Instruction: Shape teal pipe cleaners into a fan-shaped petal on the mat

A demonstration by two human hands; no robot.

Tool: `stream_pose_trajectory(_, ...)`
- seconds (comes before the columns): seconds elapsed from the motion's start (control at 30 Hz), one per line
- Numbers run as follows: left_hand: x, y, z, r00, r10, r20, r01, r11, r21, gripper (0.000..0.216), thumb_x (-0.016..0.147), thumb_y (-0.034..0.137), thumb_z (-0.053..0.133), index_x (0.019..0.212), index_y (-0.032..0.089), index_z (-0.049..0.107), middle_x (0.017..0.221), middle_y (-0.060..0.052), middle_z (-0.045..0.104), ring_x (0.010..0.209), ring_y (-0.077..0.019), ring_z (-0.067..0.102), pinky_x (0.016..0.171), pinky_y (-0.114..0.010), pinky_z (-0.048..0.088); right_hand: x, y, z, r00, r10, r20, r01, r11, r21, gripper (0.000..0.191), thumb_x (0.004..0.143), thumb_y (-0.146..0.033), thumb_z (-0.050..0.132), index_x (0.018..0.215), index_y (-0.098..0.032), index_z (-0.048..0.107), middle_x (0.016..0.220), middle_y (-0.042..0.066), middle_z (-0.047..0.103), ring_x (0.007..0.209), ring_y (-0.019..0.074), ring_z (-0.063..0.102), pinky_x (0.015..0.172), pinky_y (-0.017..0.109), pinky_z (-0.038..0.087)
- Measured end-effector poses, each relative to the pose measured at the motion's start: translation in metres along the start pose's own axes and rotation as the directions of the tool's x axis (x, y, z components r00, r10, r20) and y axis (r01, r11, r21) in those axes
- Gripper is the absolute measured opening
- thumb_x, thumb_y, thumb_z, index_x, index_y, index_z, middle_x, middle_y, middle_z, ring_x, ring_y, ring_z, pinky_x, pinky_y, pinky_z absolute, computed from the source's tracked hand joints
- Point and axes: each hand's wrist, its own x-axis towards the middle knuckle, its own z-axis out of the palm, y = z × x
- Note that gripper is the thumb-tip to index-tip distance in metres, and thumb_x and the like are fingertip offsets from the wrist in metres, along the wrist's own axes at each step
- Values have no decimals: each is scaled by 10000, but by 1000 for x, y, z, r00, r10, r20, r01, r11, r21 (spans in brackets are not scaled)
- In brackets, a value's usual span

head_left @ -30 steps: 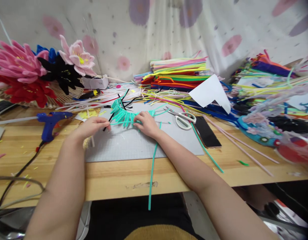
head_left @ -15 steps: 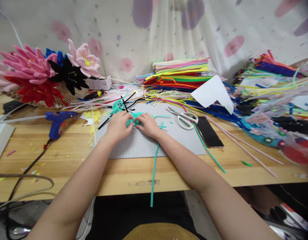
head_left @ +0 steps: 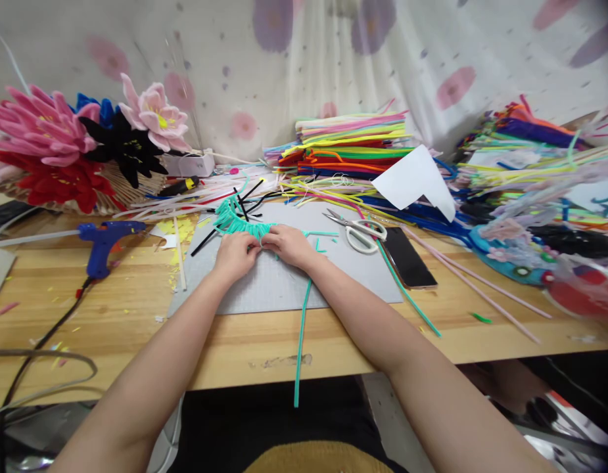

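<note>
A curved shape of coiled teal pipe cleaners (head_left: 254, 228) lies over the grey mat (head_left: 264, 289), with black pipe cleaners (head_left: 242, 205) sticking out at its upper left. My left hand (head_left: 235, 255) is closed at the lower edge of the coil, thumb and fingers pinched together. Right beside it, my right hand (head_left: 286, 246) pinches the same edge, its fingertips almost meeting the left ones. Fingers hide the part being gripped. A long teal pipe cleaner (head_left: 300, 348) runs from near my right wrist over the table's front edge.
White-handled scissors (head_left: 361, 235) and a black phone (head_left: 409, 257) lie to the right. At left sits a blue glue gun (head_left: 104, 244) with its cord. Fuzzy flowers (head_left: 42, 125) stand behind it. Stacked pipe cleaners (head_left: 353, 141) and a white paper piece (head_left: 417, 180) are at the back.
My left hand has dropped slightly and turned, uncovering more of the teal coil. Both hands remain close together at its edge. The whole view has shifted a little.
</note>
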Motion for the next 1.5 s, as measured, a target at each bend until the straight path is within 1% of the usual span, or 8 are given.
stream_pose_trajectory(0.23, -4, -1, -3, 998, 48, 32, -48, 999, -12, 156, 785, 231, 490, 747, 204, 639, 822, -43, 672, 861, -225, 572, 768, -372, 362, 0, 1, 2, 1000, -3, -8, 4, 999, 45, 235, 890, -291, 436, 864, -215, 656, 869, 43, 587, 838, 156, 494, 693, 249, 316)
stream_pose_trajectory(0.33, -6, 4, -4, 1000, 18, 5, -18, 999, 32, 154, 780, 256, 494, 767, 209, 640, 817, -51, 664, 856, -236, 568, 773, -388, 354, -3, 4, 1, 998, 12, -66, -2, 988, 155, 188, 858, -303, 496, 970, -205, 612, 892, 39, 588, 872, 157, 501, 748, 250, 344)
stream_pose_trajectory(0.43, -8, 11, -4, 998, 23, -56, -17, 994, 106, 174, 775, 326, 520, 826, 213, 642, 848, -69, 656, 895, -261, 545, 806, -416, 333, -10, 6, -3, 990, 46, -135, -8, 963, 270, 361, 790, -254, 581, 1128, -156, 503, 940, 52, 577, 908, 162, 492, 819, 266, 358)
stream_pose_trajectory(0.53, -5, 17, -1, 995, 44, -87, -30, 986, 164, 204, 780, 379, 531, 840, 218, 641, 878, -86, 645, 960, -281, 513, 831, -429, 314, -16, 6, -5, 989, 55, -136, -14, 957, 291, 356, 764, -186, 577, 1105, -141, 489, 952, 65, 567, 916, 174, 479, 840, 292, 355)
stream_pose_trajectory(0.73, 5, 23, 8, 998, -42, -57, 48, 992, 115, 168, 803, 326, 521, 768, 203, 630, 844, -71, 660, 896, -265, 541, 788, -414, 322, -12, 4, -2, 992, 99, -74, -80, 970, 228, 162, 798, -188, 544, 957, -155, 553, 903, 58, 574, 885, 179, 464, 828, 301, 349)
stream_pose_trajectory(0.97, 2, 21, 11, 996, -54, -77, 58, 997, 59, 172, 812, 299, 491, 760, 191, 615, 810, -70, 652, 871, -255, 548, 793, -407, 316, -19, 2, -9, 942, 280, -184, -265, 959, 100, 270, 756, -319, 620, 973, -170, 558, 1019, 98, 534, 968, 222, 450, 835, 328, 355)
stream_pose_trajectory(1.27, 0, 16, 13, 987, -65, -144, 73, 996, 46, 238, 766, 424, 580, 683, 205, 621, 770, -67, 630, 878, -257, 529, 796, -410, 320, -25, -7, -20, 952, 304, -33, -306, 950, -63, 261, 785, -380, 596, 947, -185, 536, 979, 99, 557, 931, 233, 490, 710, 306, 378)
stream_pose_trajectory(1.5, 1, 11, 12, 978, -124, -168, 132, 991, 37, 252, 775, 416, 573, 654, 203, 630, 741, -67, 632, 861, -252, 541, 791, -409, 327, -23, -14, -21, 854, 521, -1, -518, 848, -109, 356, 789, -423, 585, 995, -143, 512, 953, 138, 596, 857, 236, 558, 655, 299, 381)
